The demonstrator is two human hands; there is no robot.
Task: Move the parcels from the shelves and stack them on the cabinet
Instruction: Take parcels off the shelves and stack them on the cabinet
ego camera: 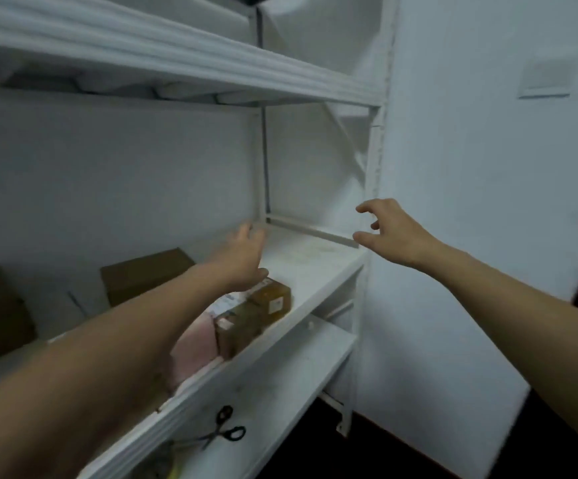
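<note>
Step judged: reach-in for pickup; nothing was held.
Left hand: fingers straight, slightly apart, hovered above small taped parcels at front edge of middle shelf.
Right hand: fingers spread, empty.
Next move called for lowering hands, clasping parcel sides.

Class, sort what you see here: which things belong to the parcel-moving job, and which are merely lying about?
Job: nearer taped parcel; farther taped parcel; brown box behind; pink packet; left hand and right hand, both empty.
Lying about: scissors on the lower shelf; wall switch plate.
</note>
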